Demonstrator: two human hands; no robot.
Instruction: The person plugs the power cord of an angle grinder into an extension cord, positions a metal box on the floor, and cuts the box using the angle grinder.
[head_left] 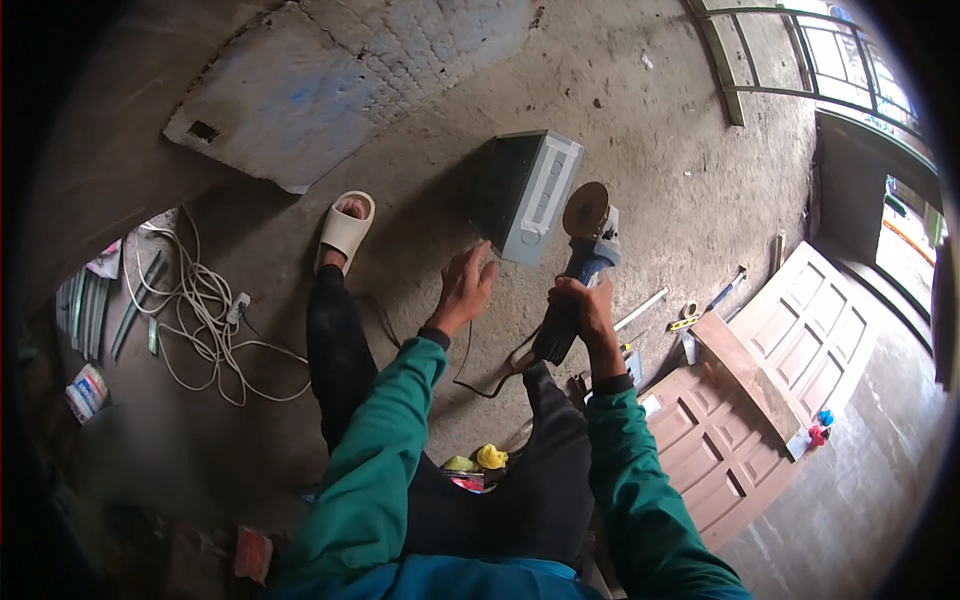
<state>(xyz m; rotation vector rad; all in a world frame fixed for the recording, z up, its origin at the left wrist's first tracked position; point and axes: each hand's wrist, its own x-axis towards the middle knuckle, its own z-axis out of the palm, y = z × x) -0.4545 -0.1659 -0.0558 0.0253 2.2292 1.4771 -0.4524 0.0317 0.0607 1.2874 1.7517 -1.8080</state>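
A grey metal box (541, 197) stands on the concrete floor ahead of me, its lighter side marked with a long pale outline and a round disc shape. My left hand (466, 289) is at its near left corner, fingers apart and holding nothing; whether the fingertips touch the metal I cannot tell. My right hand (591, 303) is wrapped around the body of a blue and black angle grinder (560, 325). The grinder's brown cutting disc (587, 209) points away from me, just right of the box. Whether the disc is spinning does not show.
A white extension cord (205, 320) lies coiled at the left, near metal strips (95, 305). Panelled doors (800, 315) lie at the right beside a level (684, 322). A stained board (300, 95) is at the far left. My sandalled foot (346, 228) rests left of the box.
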